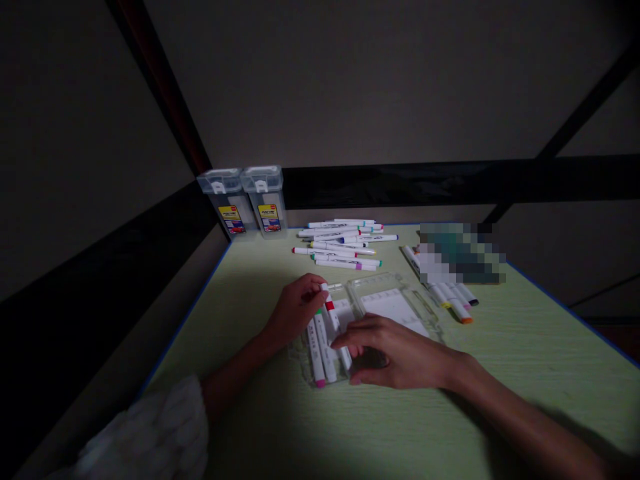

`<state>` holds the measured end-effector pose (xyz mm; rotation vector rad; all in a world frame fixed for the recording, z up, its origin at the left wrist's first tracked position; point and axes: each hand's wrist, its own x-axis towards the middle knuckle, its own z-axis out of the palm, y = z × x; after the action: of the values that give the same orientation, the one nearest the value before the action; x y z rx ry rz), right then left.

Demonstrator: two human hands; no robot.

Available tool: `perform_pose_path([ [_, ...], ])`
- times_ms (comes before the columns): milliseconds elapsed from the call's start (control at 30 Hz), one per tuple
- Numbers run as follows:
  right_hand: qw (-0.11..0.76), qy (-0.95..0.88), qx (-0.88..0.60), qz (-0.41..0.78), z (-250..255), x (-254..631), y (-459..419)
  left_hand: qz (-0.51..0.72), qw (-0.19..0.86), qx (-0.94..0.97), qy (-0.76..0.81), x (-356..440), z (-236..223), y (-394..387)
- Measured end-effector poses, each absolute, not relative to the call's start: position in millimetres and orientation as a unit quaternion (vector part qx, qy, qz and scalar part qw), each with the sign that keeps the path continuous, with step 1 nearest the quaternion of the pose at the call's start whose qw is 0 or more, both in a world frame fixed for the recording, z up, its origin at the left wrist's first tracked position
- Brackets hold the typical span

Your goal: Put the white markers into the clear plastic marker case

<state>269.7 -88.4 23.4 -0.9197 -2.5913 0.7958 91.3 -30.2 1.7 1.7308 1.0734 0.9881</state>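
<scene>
My left hand (300, 301) is closed on the far end of a white marker with a red band (329, 305), which slants over an opened clear plastic case (360, 288). My right hand (395, 350) hovers over the near part of the case, thumb and forefinger apart. Its forefinger tip is at the marker's near part; whether they touch I cannot tell. Left of that marker, a white marker with a pink end (315, 353) and a white marker with a green band (326, 357) lie side by side in the case. White panels (385, 303) line the case.
Several thin white pens (345, 252) with coloured ends lie piled behind the case. Two lidded clear containers (227, 207) stand at the back left. On the right, several thick markers (453, 293) lie beside a blurred-out object (465, 253). A wall rises behind the table (240, 293).
</scene>
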Motion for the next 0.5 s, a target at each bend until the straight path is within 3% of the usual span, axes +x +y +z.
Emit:
perform_pose_path([
  [267,0.133,-0.907,-0.309,0.254,25.2,270.0,-88.8,0.387,0.39,0.706,0.446,91.1,2.9,-31.1],
  [500,0.129,-0.922,-0.289,0.225,26.6,269.8,-90.1,0.372,0.269,0.746,0.482,87.8,3.8,-28.1],
])
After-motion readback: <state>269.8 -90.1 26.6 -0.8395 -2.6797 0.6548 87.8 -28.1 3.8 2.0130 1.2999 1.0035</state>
